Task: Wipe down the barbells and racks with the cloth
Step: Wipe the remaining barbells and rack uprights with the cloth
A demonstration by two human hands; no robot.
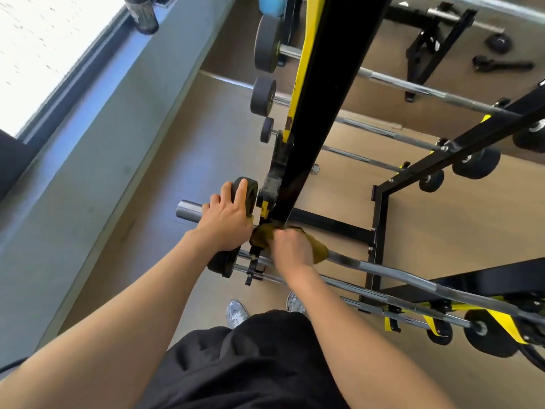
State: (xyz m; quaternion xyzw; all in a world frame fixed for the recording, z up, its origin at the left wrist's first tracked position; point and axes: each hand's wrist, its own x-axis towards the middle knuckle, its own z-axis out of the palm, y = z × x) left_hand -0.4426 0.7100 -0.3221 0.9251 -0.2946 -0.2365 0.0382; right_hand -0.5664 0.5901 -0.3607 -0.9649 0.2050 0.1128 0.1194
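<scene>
A black and yellow rack upright [321,93] runs down the middle of the view, with several barbells stacked on its hooks. My left hand [228,215] grips the black weight plate [250,191] at the left end of a barbell, beside the chrome sleeve [190,210]. Just right of it, my right hand [293,249] is closed on an olive-yellow cloth [317,250] that is pressed around the curved chrome bar [383,271] where it meets the upright's foot.
More barbells with black plates [267,44] hang higher on the rack. A second rack frame [442,163] stands to the right. A grey window ledge [118,93] runs along the left. My shoes [236,314] stand on the tan floor close to the rack base.
</scene>
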